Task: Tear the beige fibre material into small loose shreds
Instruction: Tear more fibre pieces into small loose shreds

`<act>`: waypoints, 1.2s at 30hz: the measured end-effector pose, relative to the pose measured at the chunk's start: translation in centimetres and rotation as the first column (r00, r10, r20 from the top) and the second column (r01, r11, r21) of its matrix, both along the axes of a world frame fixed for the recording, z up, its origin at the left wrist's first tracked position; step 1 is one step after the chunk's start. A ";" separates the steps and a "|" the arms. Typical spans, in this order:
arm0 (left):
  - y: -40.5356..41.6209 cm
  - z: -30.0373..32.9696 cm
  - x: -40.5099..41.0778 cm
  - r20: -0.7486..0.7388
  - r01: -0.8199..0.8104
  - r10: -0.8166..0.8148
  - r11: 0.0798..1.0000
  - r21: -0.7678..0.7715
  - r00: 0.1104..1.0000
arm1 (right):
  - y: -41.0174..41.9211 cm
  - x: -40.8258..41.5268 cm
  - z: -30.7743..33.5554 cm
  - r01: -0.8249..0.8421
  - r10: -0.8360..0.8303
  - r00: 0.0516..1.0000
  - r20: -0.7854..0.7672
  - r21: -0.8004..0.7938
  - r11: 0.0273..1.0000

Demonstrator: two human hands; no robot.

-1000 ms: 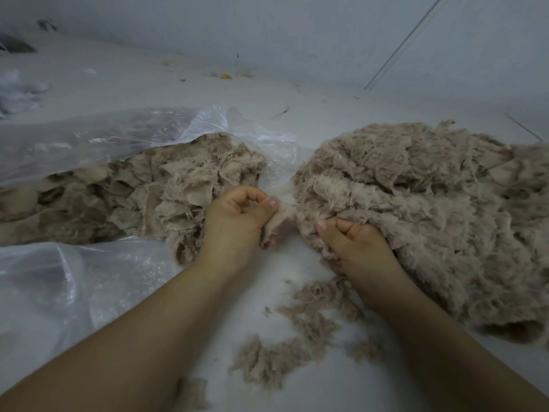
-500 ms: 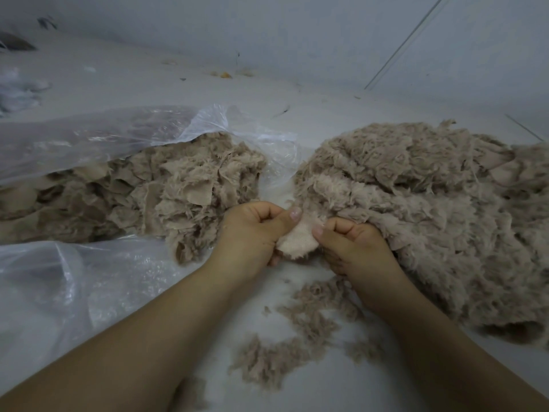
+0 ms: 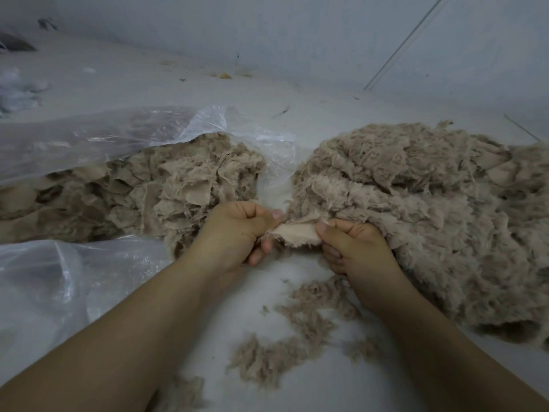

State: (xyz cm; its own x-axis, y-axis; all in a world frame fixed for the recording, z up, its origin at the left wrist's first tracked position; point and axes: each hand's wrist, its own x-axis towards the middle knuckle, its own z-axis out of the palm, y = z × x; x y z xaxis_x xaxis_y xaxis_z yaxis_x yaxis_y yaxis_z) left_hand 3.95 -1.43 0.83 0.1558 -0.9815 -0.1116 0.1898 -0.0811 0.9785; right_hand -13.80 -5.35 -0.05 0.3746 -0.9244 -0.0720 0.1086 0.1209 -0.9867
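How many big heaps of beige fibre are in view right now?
2. One heap lies on the left, partly under the clear plastic bag; the other heap lies on the right, running out of frame. Small loose shreds lie between the forearms.

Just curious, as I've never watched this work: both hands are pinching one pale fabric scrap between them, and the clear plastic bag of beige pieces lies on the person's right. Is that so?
Not quite. The head view shows the plastic bag on the person's left. Both the left hand and right hand do pinch the scrap.
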 end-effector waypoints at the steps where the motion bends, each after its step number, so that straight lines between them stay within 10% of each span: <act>1: 0.0 0.0 0.0 -0.003 -0.004 0.004 1.000 -0.005 1.000 | 0.0 0.0 0.0 0.000 0.000 1.000 0.001 0.002 1.000; 14: 0.0 1.1 1.7 0.006 0.012 -0.013 0.997 0.081 1.000 | -0.5 -0.4 -0.2 0.070 -0.071 0.997 0.009 0.040 0.997; 21: 1.9 2.4 1.7 0.319 0.499 -0.584 0.808 0.313 0.746 | -0.3 -0.3 -0.4 0.048 -0.051 0.998 -0.045 -0.058 0.997; 29: 1.0 0.8 -2.1 0.467 0.128 -0.038 0.978 -0.162 0.883 | 0.5 -0.1 0.2 -0.048 0.047 0.999 -0.012 -0.087 0.995; 36: 0.2 -0.4 -1.9 0.086 0.025 -0.016 0.994 -0.103 0.996 | 0.2 0.1 0.0 0.009 -0.009 1.000 0.002 -0.029 1.000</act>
State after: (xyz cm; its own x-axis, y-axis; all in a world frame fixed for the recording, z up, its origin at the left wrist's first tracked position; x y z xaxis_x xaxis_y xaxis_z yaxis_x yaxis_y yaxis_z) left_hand 2.07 -1.21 0.47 0.1403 -0.9901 0.0042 0.1051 0.0191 0.9943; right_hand -13.73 -5.11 -0.02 0.3667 -0.9293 -0.0449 0.1109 0.0915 -0.9896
